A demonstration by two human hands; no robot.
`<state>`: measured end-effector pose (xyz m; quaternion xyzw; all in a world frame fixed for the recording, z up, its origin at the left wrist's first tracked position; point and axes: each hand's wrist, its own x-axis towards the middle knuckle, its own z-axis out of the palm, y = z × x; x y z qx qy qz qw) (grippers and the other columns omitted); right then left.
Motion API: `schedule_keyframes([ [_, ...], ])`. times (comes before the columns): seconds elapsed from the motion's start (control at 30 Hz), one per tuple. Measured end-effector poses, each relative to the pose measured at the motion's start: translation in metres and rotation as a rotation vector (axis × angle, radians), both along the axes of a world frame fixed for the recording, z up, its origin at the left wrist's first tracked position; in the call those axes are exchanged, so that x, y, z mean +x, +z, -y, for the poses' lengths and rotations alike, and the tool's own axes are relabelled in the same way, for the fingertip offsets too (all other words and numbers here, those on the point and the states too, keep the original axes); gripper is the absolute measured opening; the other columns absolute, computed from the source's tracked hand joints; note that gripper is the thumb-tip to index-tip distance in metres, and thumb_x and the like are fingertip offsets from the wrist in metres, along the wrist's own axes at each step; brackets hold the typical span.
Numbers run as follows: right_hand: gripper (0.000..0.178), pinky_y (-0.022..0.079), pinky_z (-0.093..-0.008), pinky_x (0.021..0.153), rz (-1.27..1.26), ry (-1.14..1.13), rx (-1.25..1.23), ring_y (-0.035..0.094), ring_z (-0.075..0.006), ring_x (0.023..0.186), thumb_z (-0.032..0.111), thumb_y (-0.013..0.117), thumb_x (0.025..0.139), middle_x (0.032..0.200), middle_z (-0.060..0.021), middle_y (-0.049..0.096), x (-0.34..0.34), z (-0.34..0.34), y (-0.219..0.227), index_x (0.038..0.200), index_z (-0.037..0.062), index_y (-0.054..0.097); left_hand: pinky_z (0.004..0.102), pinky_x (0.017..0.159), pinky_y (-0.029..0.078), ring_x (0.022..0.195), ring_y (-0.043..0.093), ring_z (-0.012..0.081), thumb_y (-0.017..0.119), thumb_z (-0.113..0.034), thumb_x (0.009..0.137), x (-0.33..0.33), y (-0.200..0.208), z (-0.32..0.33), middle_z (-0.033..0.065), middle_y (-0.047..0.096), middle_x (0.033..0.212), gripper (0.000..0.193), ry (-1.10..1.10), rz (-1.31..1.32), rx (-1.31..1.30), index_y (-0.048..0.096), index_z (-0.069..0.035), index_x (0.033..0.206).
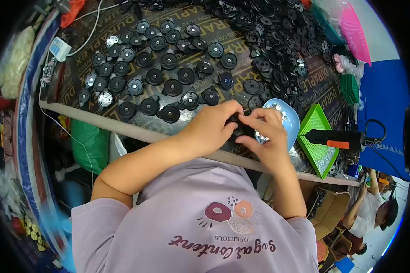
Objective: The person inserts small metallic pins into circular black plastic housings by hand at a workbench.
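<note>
Head view: while the left hand (214, 127) is pinching a small black part (233, 119) over the table's near edge, the right hand (269, 132) is curving beside it, thumb parted from fingers; whether it is touching the part, one cannot tell. Black discs (169, 61) are lying in loose rows on the printed tabletop (118, 20). Rightward, a blue dish (293, 120) is holding small metal pieces; a green tray (312, 122) is lying beyond; a co-worker (368, 213) is sitting.

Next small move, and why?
I'd probably tilt the black part to check its centre: fingers hide whether it has silver like the laid-out discs. If bare, silver pieces on the blue plate lie beside the right hand.
</note>
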<state>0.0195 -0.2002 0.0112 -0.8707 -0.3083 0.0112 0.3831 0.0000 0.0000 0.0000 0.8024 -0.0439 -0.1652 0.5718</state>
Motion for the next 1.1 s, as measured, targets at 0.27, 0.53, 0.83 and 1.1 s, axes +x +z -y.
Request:
schedule_keyframes([
  [0.27, 0.041, 0.048, -0.0394, 0.082, 0.025, -0.262, -0.316, 0.058, -0.0326, 0.096, 0.006, 0.078, 0.065, 0.100, -0.0124, 0.063, 0.010, 0.041, -0.009, 0.103, 0.0046, 0.065, 0.0394, 0.080, 0.047, 0.092, 0.057, 0.0327, 0.071, -0.004, 0.073, 0.024, 0.013, -0.012, 0.0143, 0.062, 0.088, 0.028, -0.162, 0.556, 0.347, 0.062, -0.005, 0.100],
  [0.53, 0.036, 0.048, -0.0402, 0.082, 0.028, -0.322, -0.421, 0.058, -0.0330, 0.095, 0.007, 0.077, 0.067, 0.098, -0.0116, 0.063, 0.009, 0.045, -0.012, 0.101, 0.0051, 0.066, 0.0392, 0.083, 0.044, 0.095, 0.051, 0.0310, 0.073, -0.007, 0.070, 0.027, -0.003, -0.007, 0.0117, 0.059, 0.092, 0.025, -0.305, 0.630, 0.671, 0.063, -0.002, 0.093],
  [0.83, 0.009, 0.049, -0.0414, 0.076, 0.142, -0.316, -0.368, 0.060, -0.0314, 0.085, 0.005, 0.068, 0.074, 0.084, -0.0105, 0.063, 0.008, 0.047, -0.028, 0.083, 0.0053, 0.064, 0.0423, 0.084, 0.042, 0.096, 0.052, 0.0321, 0.068, -0.011, 0.072, 0.132, -0.014, 0.016, 0.0103, 0.061, 0.089, 0.014, -0.076, 0.913, 0.725, 0.065, -0.005, 0.084],
  [1.1, 0.007, 0.050, -0.0412, 0.065, 0.072, -0.468, -0.211, 0.061, -0.0340, 0.072, 0.006, 0.063, 0.082, 0.078, -0.0135, 0.064, -0.002, 0.052, -0.022, 0.086, 0.0030, 0.058, 0.0447, 0.088, 0.046, 0.103, 0.056, 0.0349, 0.065, -0.025, 0.083, 0.224, -0.016, -0.001, 0.0109, 0.068, 0.102, 0.025, 0.229, 0.584, 0.876, 0.069, -0.011, 0.103],
])
